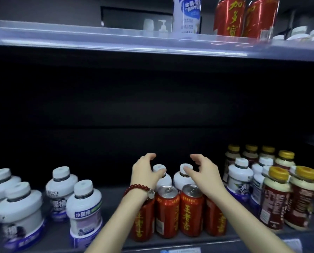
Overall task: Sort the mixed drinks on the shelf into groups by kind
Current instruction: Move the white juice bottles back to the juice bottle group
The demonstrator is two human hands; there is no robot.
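On the lower shelf (pixel 114 194) several red cans (pixel 167 210) stand at the front centre. Behind them are two white bottles with white caps, one (pixel 161 177) on the left and one (pixel 182 178) on the right. My left hand (pixel 146 171), a red bead bracelet on its wrist, hovers over the left bottle's cap with its fingers curled and its thumb touching the cap. My right hand (pixel 203 170) is over the right bottle's cap, fingers spread. Neither hand has closed on a bottle. More white bottles (pixel 83 207) stand at the left.
At the right, white bottles (pixel 240 174) are mixed with brown bottles with yellow caps (pixel 276 198). The upper shelf (pixel 116 41) carries a white-and-blue bottle (pixel 187 15) and two tall red bottles (pixel 231 17). The back of the lower shelf is dark.
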